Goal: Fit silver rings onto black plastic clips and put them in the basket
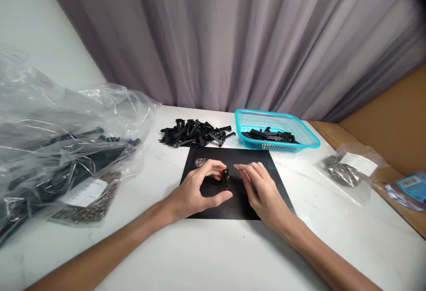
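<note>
My left hand [199, 189] pinches a small black plastic clip [226, 178] between thumb and fingers, holding it upright over a black mat [206, 158]. My right hand [261, 189] is just to the right of the clip, its fingers pinched on a thin silvery metal pin [238, 167] whose tip points at the clip. A small heap of shiny metal pieces [200, 162] lies on the mat's far left corner.
A pile of black plastic clips [195, 132] lies behind the mat. A turquoise basket [299, 127] at the back right holds several black clips. Large clear bags of parts [60, 158] fill the left. A small bag of metal parts [346, 171] lies right, beside a brown ledge [392, 127].
</note>
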`<state>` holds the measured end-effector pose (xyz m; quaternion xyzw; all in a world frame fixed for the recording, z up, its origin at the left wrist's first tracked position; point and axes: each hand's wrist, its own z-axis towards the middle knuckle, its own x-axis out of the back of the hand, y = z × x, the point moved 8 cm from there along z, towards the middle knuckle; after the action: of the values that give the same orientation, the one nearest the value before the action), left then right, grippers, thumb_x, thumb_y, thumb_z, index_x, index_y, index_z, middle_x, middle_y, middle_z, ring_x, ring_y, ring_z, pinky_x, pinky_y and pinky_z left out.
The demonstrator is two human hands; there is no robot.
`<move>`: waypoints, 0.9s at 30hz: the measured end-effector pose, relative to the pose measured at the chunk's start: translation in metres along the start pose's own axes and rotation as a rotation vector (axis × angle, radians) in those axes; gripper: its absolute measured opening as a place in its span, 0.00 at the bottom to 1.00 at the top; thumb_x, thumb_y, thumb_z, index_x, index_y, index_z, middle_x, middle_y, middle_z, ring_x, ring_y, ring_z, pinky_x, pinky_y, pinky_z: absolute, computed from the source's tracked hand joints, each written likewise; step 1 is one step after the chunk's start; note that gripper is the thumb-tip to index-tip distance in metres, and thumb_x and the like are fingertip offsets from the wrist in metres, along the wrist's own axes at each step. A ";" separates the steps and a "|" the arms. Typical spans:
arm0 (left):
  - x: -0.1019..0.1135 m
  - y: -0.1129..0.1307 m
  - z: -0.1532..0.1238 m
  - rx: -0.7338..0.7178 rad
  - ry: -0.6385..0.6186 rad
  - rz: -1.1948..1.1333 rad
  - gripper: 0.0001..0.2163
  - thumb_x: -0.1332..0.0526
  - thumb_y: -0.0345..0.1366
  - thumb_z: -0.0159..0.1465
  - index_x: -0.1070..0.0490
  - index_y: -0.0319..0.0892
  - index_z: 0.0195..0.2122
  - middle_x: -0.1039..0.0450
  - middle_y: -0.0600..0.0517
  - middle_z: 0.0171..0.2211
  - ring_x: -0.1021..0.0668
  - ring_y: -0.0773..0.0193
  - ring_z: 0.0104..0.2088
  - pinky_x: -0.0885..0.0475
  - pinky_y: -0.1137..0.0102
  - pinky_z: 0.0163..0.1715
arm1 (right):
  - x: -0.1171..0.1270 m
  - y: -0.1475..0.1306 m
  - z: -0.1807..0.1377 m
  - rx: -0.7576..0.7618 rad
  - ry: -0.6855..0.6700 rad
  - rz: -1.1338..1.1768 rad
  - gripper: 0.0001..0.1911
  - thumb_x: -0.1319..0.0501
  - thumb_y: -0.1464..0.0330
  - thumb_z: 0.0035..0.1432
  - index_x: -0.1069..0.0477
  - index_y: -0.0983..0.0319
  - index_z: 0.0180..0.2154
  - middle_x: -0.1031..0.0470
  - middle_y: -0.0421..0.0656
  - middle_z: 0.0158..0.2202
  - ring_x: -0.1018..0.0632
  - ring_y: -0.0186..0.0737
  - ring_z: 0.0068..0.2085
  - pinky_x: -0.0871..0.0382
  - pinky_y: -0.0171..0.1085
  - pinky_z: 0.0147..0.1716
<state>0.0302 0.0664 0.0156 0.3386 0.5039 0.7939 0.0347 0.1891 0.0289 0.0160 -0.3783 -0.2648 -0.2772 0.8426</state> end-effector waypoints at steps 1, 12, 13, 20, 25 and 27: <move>0.000 0.000 0.000 -0.002 0.001 -0.004 0.24 0.29 0.43 0.61 0.35 0.46 0.54 0.23 0.49 0.50 0.19 0.57 0.49 0.22 0.60 0.55 | 0.000 -0.001 0.000 0.000 -0.002 -0.005 0.16 0.50 0.74 0.74 0.32 0.58 0.57 0.29 0.46 0.39 0.30 0.46 0.41 0.30 0.44 0.39; -0.001 -0.001 -0.001 -0.035 0.008 0.020 0.27 0.28 0.42 0.59 0.38 0.47 0.56 0.25 0.48 0.51 0.20 0.58 0.49 0.22 0.60 0.55 | -0.005 -0.014 0.000 0.086 -0.121 0.018 0.25 0.47 0.76 0.72 0.36 0.52 0.65 0.28 0.45 0.42 0.29 0.44 0.41 0.29 0.46 0.42; -0.001 -0.001 -0.001 -0.038 0.009 0.018 0.28 0.28 0.42 0.59 0.38 0.47 0.56 0.25 0.48 0.51 0.20 0.58 0.49 0.22 0.59 0.55 | -0.003 -0.012 0.000 0.072 -0.102 0.030 0.25 0.47 0.75 0.72 0.36 0.52 0.65 0.28 0.45 0.42 0.28 0.44 0.41 0.29 0.45 0.41; -0.001 0.002 -0.001 -0.064 0.024 0.028 0.29 0.26 0.43 0.57 0.38 0.47 0.56 0.26 0.47 0.52 0.20 0.56 0.50 0.22 0.57 0.56 | 0.004 -0.005 0.000 0.063 -0.002 -0.019 0.20 0.46 0.73 0.72 0.32 0.56 0.62 0.28 0.46 0.41 0.26 0.45 0.42 0.27 0.43 0.39; -0.002 0.002 -0.001 -0.069 0.030 0.036 0.31 0.25 0.44 0.55 0.37 0.46 0.56 0.26 0.47 0.52 0.19 0.56 0.49 0.21 0.57 0.55 | 0.013 -0.012 0.001 0.107 0.092 -0.047 0.18 0.45 0.75 0.71 0.28 0.58 0.58 0.28 0.47 0.42 0.26 0.44 0.41 0.27 0.42 0.38; -0.002 0.004 0.000 -0.075 0.032 0.040 0.30 0.25 0.44 0.55 0.37 0.46 0.55 0.25 0.47 0.51 0.19 0.56 0.49 0.21 0.58 0.54 | 0.024 -0.015 0.003 0.098 0.185 -0.066 0.15 0.43 0.74 0.70 0.25 0.59 0.54 0.27 0.48 0.42 0.26 0.44 0.42 0.27 0.43 0.40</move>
<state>0.0322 0.0637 0.0176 0.3342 0.4675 0.8180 0.0236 0.1954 0.0165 0.0401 -0.3008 -0.2116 -0.3252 0.8712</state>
